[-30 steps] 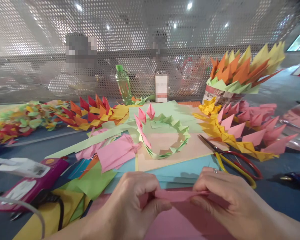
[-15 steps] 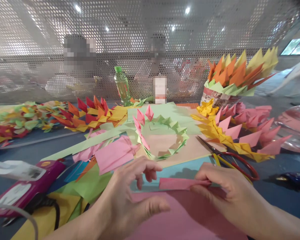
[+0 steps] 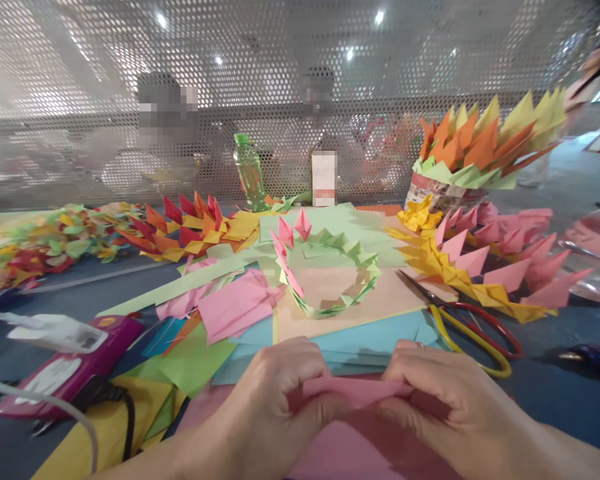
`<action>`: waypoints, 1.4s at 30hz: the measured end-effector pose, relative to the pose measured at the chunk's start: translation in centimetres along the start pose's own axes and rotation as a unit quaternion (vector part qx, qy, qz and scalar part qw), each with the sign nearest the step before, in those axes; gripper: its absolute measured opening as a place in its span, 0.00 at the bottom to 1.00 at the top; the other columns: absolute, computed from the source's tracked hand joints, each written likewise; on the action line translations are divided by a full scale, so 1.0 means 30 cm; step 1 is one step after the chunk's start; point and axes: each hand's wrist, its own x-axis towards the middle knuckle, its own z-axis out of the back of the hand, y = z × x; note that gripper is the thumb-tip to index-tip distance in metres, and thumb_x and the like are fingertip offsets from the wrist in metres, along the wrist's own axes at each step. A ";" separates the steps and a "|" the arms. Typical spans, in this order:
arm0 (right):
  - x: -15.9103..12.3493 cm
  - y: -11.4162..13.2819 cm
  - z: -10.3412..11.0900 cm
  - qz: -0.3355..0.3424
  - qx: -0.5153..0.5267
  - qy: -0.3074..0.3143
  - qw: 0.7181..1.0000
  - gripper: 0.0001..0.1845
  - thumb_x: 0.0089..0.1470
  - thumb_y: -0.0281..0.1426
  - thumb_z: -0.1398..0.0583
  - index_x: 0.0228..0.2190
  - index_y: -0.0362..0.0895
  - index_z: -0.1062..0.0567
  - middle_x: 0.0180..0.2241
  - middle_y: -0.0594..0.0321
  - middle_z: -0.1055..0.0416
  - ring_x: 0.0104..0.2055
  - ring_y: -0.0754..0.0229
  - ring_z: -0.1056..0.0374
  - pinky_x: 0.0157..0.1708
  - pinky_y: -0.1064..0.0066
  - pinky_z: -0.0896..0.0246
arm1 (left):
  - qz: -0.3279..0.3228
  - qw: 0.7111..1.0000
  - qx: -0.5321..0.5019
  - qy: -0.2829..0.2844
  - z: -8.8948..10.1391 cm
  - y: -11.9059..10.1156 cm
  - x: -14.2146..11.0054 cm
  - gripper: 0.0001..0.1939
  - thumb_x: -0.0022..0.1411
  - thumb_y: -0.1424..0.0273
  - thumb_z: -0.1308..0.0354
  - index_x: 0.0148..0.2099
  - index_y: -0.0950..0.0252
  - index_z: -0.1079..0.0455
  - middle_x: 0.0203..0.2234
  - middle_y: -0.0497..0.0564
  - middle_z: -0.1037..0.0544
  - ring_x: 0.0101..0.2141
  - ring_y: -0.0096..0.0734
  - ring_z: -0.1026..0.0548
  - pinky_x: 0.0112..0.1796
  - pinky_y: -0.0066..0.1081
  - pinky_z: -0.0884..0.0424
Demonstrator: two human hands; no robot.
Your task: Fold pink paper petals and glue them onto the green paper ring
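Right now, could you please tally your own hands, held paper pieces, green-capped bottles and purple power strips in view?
Left hand and right hand: 2
Held pink paper: 1
Green-capped bottle: 1
Purple power strip: 1
Total: 5

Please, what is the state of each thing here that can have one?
Pink strip: held at both ends
Left hand: pinching left end
Right hand: pinching right end
Green ring: pink points partway round
Scissors: lying, blades apparently shut
Bottle: capped, standing
Power strip: adapter apparently inserted
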 end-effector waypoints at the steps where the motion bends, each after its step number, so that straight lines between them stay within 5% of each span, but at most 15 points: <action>1: -0.004 -0.003 0.000 -0.007 -0.001 0.006 1.000 0.17 0.67 0.38 0.42 0.27 0.44 0.26 0.23 0.67 0.31 0.25 0.67 0.35 0.26 0.77 0.43 | -0.001 1.000 0.005 -0.003 -0.001 0.000 0.000 0.18 0.66 0.69 0.39 0.24 0.66 0.37 0.21 0.43 0.34 0.25 0.23 0.35 0.27 0.23 0.41; 9: -0.026 -0.016 0.002 -0.093 0.008 0.029 0.995 0.20 0.65 0.42 0.41 0.24 0.44 0.29 0.23 0.68 0.33 0.25 0.67 0.37 0.25 0.76 0.45 | 0.037 0.999 0.030 -0.018 -0.006 0.006 -0.005 0.18 0.63 0.63 0.36 0.25 0.65 0.34 0.22 0.45 0.32 0.26 0.27 0.36 0.27 0.27 0.41; 15: -0.012 -0.020 0.007 -0.135 0.021 0.025 0.990 0.19 0.64 0.40 0.40 0.23 0.45 0.30 0.21 0.70 0.34 0.24 0.66 0.39 0.24 0.76 0.47 | 0.032 0.999 0.006 0.029 0.013 0.002 0.005 0.10 0.68 0.73 0.44 0.31 0.65 0.29 0.26 0.46 0.28 0.30 0.28 0.32 0.31 0.27 0.39; 32: 0.000 -0.032 0.033 -0.206 0.034 0.026 0.977 0.21 0.64 0.46 0.43 0.25 0.46 0.28 0.22 0.69 0.31 0.25 0.63 0.35 0.26 0.74 0.42 | 0.122 0.992 0.004 0.015 0.017 0.030 0.008 0.18 0.67 0.61 0.49 0.26 0.63 0.42 0.21 0.43 0.39 0.25 0.26 0.39 0.27 0.28 0.45; 38: -0.011 -0.052 0.049 -0.120 -0.037 -0.104 0.987 0.06 0.66 0.35 0.44 0.41 0.50 0.27 0.35 0.65 0.28 0.34 0.62 0.31 0.33 0.74 0.35 | 0.148 0.983 -0.106 0.039 0.037 0.036 0.010 0.17 0.67 0.59 0.48 0.32 0.65 0.30 0.25 0.47 0.30 0.29 0.30 0.34 0.30 0.28 0.39; 42: -0.015 -0.044 0.047 -0.007 -0.093 -0.117 0.989 0.13 0.61 0.24 0.44 0.46 0.48 0.29 0.43 0.59 0.33 0.42 0.59 0.32 0.43 0.69 0.34 | 0.167 0.974 -0.144 0.050 0.043 0.033 0.008 0.18 0.66 0.58 0.46 0.32 0.66 0.27 0.26 0.49 0.26 0.30 0.31 0.32 0.31 0.28 0.38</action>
